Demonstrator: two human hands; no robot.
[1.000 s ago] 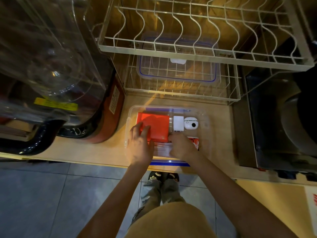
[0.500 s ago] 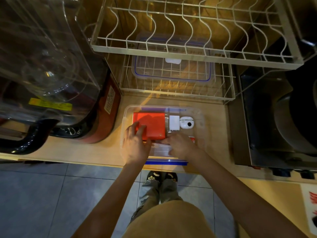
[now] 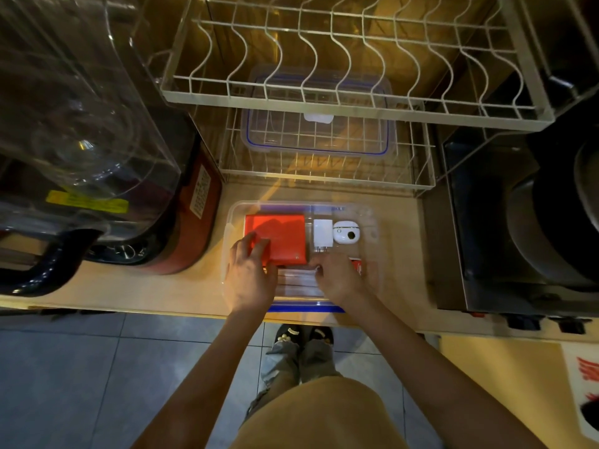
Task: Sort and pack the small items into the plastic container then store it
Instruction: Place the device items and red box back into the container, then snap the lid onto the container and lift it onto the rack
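Observation:
A clear plastic container (image 3: pixel 369 218) with a blue front clip (image 3: pixel 304 308) sits on the wooden counter. Inside lie a red box (image 3: pixel 282 236), a white plug adapter (image 3: pixel 322 233), a white round earbud case (image 3: pixel 346 232), a red-and-white item (image 3: pixel 356 265) and a clear flat packet (image 3: pixel 296 281). My left hand (image 3: pixel 249 275) grips the red box's near left corner, fingers on top. My right hand (image 3: pixel 337 277) holds the clear packet's right end, fingers curled. The container's lid (image 3: pixel 252 140), clear with a blue seal, lies in the lower wire rack behind.
A two-tier white wire dish rack (image 3: pixel 324 106) overhangs the counter behind the container. A red appliance with a clear dome (image 3: pixel 97 150) stands at the left. A dark metal appliance (image 3: pixel 518 222) stands at the right. The counter edge (image 3: pixel 129 307) runs just before my feet.
Both hands stay in the container's front part; my right hand has slid slightly left along the clear packet. The items inside have not moved.

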